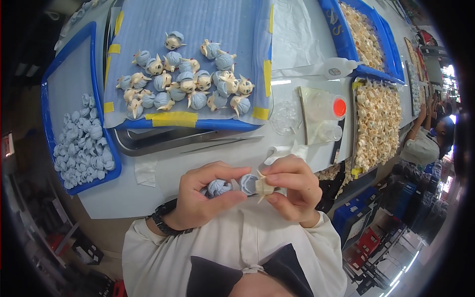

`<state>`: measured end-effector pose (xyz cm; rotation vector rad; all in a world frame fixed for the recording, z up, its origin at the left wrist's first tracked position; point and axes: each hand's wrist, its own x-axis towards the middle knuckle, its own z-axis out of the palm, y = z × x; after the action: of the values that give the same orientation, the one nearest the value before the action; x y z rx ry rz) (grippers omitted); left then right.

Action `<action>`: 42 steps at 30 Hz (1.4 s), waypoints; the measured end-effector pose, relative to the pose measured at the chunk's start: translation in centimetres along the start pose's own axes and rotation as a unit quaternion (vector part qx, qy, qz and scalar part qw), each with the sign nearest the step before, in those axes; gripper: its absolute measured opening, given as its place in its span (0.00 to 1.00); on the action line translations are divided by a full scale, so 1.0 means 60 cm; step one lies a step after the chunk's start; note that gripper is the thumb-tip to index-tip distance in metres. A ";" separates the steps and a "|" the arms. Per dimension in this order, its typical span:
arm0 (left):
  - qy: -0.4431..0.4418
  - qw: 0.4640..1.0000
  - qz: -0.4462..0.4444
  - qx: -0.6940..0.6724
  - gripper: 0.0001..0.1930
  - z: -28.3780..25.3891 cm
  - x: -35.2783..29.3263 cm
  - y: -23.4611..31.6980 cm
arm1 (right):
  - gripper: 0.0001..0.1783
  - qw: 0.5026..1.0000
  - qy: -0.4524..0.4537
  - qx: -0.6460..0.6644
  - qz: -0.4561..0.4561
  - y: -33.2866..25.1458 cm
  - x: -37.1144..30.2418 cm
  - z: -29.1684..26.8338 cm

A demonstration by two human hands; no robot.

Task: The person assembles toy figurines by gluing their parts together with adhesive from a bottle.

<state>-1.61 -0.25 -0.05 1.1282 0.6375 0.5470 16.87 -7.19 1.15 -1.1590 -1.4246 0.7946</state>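
While left hand is pinching pale-blue hair shell and cupping second shell, right hand is gripping cream doll head near tabletop edge; parts probably handling light, stiff; pointed ears seeming fragile, rounded sides offering safer hold.

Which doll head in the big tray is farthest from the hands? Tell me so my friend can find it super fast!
Past the left hand sits the big blue tray, edged with bits of yellow tape. On it are blue-haired doll heads. Look for the head highest in the picture: it lies above all the others.
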 end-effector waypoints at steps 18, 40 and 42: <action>0.040 0.994 -0.061 -0.080 0.10 0.014 0.000 -0.003 | 0.27 0.991 -0.067 -0.112 0.020 -0.004 0.006 0.008; 0.048 0.942 -0.034 -0.329 0.17 0.000 -0.005 -0.008 | 0.21 0.871 0.018 -0.479 -0.111 0.023 0.121 0.036; 0.059 0.957 -0.058 -0.278 0.17 0.004 -0.003 -0.009 | 0.27 0.914 0.022 -0.388 -0.113 -0.004 0.091 0.001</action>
<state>-1.50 -0.71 -0.45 0.5286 0.5967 0.6451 17.10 -2.08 3.13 -1.5361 -1.8617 0.0028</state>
